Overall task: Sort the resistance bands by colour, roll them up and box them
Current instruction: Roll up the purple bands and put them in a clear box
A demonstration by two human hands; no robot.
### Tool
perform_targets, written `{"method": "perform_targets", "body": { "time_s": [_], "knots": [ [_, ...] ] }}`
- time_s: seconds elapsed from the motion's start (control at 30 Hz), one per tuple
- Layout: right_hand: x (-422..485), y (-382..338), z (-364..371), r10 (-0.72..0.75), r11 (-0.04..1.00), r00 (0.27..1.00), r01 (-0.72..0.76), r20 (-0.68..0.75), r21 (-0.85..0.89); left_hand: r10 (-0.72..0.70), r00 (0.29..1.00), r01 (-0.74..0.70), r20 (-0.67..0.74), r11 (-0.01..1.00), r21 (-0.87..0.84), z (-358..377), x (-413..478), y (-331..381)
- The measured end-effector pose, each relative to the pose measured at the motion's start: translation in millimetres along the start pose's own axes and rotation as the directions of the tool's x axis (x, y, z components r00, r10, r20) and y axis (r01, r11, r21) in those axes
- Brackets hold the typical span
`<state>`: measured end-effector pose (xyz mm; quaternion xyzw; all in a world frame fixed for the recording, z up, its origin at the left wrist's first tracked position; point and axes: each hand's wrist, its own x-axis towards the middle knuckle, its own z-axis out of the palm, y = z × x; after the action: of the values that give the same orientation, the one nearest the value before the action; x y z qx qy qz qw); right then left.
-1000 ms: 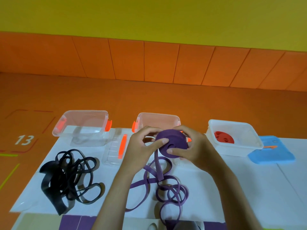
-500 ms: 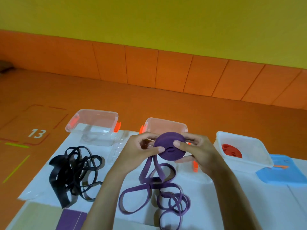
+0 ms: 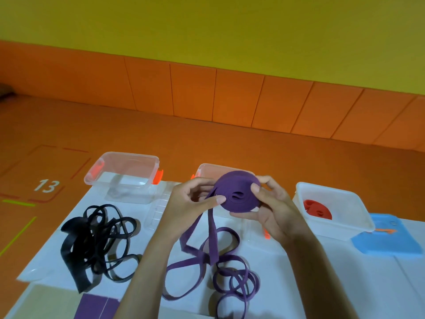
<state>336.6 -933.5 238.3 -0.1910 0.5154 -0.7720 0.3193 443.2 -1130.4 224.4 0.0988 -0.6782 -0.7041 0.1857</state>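
Note:
A half-wound purple band roll is held in the air above the white sheet. My left hand pinches its left edge with thumb and fingers. My right hand cups it from the right and below, thumb on its face. The unrolled purple tail and more purple bands hang down and loop on the sheet. A tangle of black bands lies at the left. A rolled red band sits in the white box at the right.
Two clear boxes with orange clips stand at the back: one at the left, one behind my hands. A clear lid lies between them. A blue lid lies at the far right. The sheet's front edge is near me.
The roll has turned in my hands and sits slightly larger, with more of the purple tail wound on. My view has shifted right and closer.

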Motion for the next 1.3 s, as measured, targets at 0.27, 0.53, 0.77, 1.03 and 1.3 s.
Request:
{"method": "perform_targets", "body": {
  "time_s": [0.27, 0.53, 0.77, 1.03, 1.3],
  "knots": [
    [-1, -20, -22, -0.052, 0.847, 0.999, 0.048, 0.008, -0.529, 0.021, 1.000, -0.020, -0.011, 0.998, 0.058, -4, 10, 1],
    [1, -14, -40, -0.049, 0.875, 0.998, 0.022, -0.044, -0.483, 0.039, 0.998, -0.042, 0.052, 0.996, 0.074, 29, 19, -3],
    [0, -14, -64, 0.002, 0.949, 1.000, -0.012, -0.031, -0.315, -0.064, 0.993, 0.054, 0.096, 0.993, 0.104, 46, 34, -5],
    [3, -2, -73, -0.077, 0.987, 0.989, 0.094, -0.126, 0.131, -0.015, 0.999, 0.012, 0.036, 0.998, 0.063, 80, 48, -3],
    [-7, -34, -103, -0.022, 0.887, 1.000, 0.013, -0.013, -0.462, 0.008, 0.991, -0.050, 0.130, 0.944, 0.327, 99, 48, 21]
  ]
}}
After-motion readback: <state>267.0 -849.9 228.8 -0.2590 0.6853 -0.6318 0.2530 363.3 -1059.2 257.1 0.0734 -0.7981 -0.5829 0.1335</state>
